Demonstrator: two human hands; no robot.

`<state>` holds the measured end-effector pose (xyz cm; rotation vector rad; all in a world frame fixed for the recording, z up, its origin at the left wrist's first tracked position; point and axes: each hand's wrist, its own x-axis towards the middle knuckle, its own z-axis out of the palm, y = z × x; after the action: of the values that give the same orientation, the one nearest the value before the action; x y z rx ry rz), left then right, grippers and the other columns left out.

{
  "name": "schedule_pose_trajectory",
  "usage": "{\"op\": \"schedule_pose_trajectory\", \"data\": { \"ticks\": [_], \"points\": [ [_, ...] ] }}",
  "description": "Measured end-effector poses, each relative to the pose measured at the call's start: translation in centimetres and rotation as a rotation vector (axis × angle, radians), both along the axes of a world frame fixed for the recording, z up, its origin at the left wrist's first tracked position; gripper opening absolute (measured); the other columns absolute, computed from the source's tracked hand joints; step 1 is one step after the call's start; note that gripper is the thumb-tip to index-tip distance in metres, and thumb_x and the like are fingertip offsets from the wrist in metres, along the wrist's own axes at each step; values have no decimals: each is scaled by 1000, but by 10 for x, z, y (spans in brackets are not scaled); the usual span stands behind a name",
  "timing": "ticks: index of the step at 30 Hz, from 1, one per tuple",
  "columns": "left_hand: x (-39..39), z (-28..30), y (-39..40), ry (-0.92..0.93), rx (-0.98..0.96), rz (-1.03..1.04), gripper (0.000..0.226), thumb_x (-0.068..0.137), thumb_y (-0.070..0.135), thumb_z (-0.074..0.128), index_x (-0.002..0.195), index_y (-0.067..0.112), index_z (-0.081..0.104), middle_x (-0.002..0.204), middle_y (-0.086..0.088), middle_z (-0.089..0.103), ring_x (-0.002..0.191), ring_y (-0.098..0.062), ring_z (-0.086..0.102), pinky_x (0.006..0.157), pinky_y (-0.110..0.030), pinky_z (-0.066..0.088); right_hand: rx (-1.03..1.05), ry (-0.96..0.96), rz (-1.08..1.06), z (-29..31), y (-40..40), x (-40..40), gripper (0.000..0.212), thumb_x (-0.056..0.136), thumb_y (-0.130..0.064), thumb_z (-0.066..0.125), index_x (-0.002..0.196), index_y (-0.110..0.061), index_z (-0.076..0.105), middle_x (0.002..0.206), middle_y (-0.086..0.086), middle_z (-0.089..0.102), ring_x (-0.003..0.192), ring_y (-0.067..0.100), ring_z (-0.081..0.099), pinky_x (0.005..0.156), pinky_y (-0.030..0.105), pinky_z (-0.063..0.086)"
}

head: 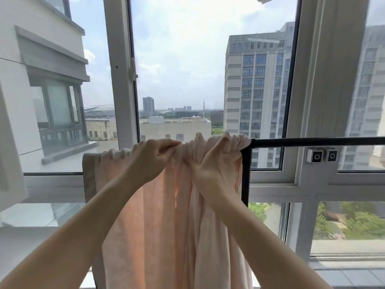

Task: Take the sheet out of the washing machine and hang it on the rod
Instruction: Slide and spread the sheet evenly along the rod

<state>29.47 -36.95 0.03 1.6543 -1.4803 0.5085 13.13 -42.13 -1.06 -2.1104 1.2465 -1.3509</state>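
Left hand point(150, 157) and right hand point(216, 170): both pinching bunched sheet point(166, 215) at centre frame. Sheet: pale pink, draped over black rod point(312, 141), hanging toward lower frame. Likely soft, light, limp; best gripped along top gathers.

Black rod point(312, 141) runs horizontal in front of the window, black upright post point(245, 174) joined under it. Pale pink sheet point(166, 215) draped over the rod's left stretch, bunched in folds along the top, hanging straight down. Right stretch of rod bare.
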Motion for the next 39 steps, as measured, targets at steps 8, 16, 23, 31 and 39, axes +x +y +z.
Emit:
{"op": "schedule_pose_trajectory", "data": {
  "ticks": [8,16,23,31,39],
  "points": [
    [-2,-4,8,-66,6,107,38,90,47,37,118,52,61,77,21,66,76,-9,63,65,-27,42,-185,31,-29,22,-9,-19,50,82,-26,67,123,-24,38,92,-3,57,89,25,59,67,30,38],
    [-14,-8,0,-125,-11,157,36,83,41,33,111,37,55,76,8,67,74,-20,62,77,-37,48,-289,-5,-114,74,-43,-67,31,83,-19,65,111,-20,52,99,0,64,95,27,60,74,31,42],
    [-24,-7,-6,-159,-29,238,30,89,54,36,97,35,57,71,13,64,70,-16,59,73,-34,40,-246,43,-277,82,-91,-131,31,82,-21,67,108,-17,53,102,6,66,94,31,61,74,33,43],
    [-39,-3,-12,-157,-50,176,29,94,57,43,98,36,63,85,16,71,77,-17,67,78,-39,49,-39,368,-373,69,-94,-170,39,83,-47,64,108,-19,57,116,12,59,107,35,55,76,36,43],
    [-57,5,-22,-84,-94,-10,5,92,23,64,94,23,69,92,13,68,81,-10,65,71,-31,51,-571,529,16,75,-54,-117,23,91,-30,63,111,-18,67,117,6,58,114,25,49,96,39,44]
  ]
}}
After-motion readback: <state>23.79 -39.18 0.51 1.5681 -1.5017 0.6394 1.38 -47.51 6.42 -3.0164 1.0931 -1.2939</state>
